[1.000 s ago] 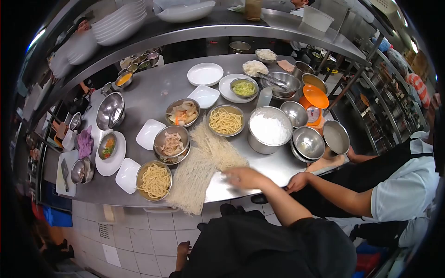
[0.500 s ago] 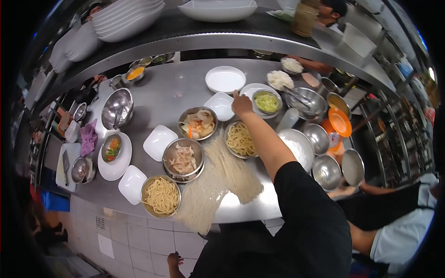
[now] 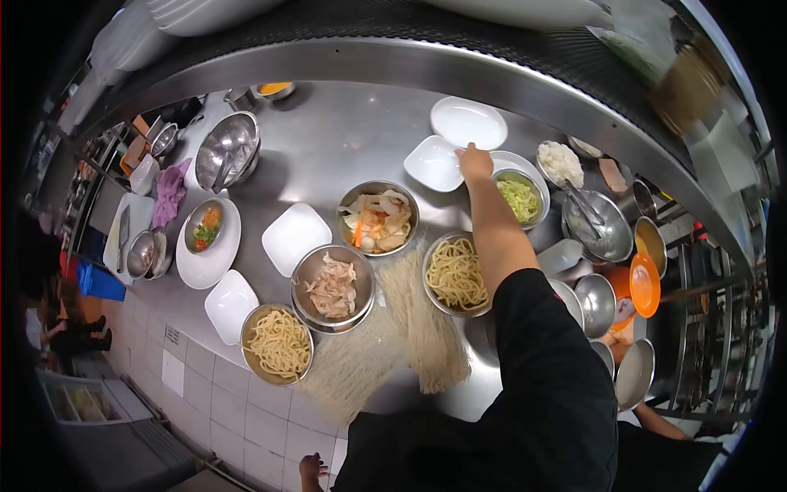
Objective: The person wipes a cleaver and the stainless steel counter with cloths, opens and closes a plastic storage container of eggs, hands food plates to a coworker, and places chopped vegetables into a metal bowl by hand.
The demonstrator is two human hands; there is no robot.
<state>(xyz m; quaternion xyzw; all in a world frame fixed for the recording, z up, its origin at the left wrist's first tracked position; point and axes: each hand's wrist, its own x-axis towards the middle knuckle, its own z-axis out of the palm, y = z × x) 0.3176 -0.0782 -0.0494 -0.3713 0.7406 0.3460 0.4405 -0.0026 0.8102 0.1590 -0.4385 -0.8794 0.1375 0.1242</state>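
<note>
My right hand reaches across the steel table, its bent fingers closed at the corner of a square white dish. Just beyond it lies an oval white plate. A bowl of shredded green vegetable stands right of my wrist, and a bowl of yellow noodles lies beside my forearm. Low at the bottom, my left hand hangs below the table edge, holding nothing, fingers loosely apart. Dry rice vermicelli lies on the table in front of me.
Nearby stand bowls of sliced meat, cut vegetables, more noodles and rice. Several metal bowls crowd the right side. A steel shelf crosses above the table. A knife lies on a board at the left.
The view has shifted and turned, so the table's contents appear displaced. My right hand stays by the square dish's corner, its fingers now more bent. My left hand still hangs low.
</note>
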